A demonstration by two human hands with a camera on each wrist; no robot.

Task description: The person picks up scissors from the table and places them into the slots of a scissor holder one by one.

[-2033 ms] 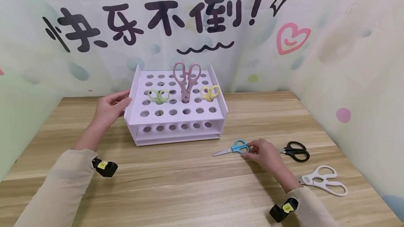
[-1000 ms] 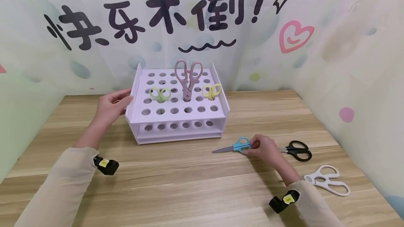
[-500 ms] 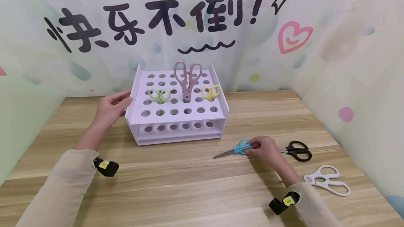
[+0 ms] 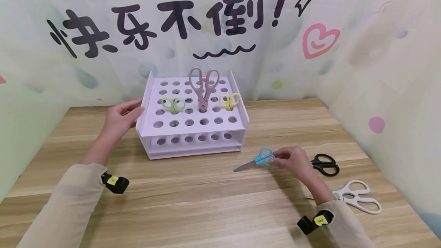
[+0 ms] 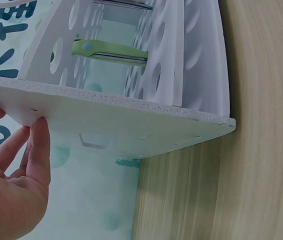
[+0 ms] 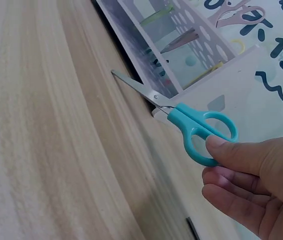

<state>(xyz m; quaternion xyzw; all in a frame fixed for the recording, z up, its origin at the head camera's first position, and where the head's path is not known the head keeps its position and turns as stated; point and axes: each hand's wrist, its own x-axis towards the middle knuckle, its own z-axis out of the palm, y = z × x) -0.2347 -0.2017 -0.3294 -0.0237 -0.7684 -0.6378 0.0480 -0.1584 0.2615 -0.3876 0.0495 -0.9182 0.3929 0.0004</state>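
Observation:
My right hand pinches the turquoise-handled scissors by one finger loop, with the thumb on top. Their blades are together and point left, tips low over the wood in the head view. My left hand rests its fingertips on the outer left wall of a white rack full of round holes. Three pairs stand in that rack, handles up: green-handled scissors, large mauve scissors and yellow-handled scissors.
Right of the rack, black-handled scissors lie on the wooden table, their blades partly behind my right hand. White-handled scissors lie nearer the front, partly covered by my right wrist. A printed cloth hangs behind the table.
My right hand has raised the turquoise-handled scissors slightly off the table and shifted a little right, handles higher than the blade tips. My left hand keeps its place on the rack.

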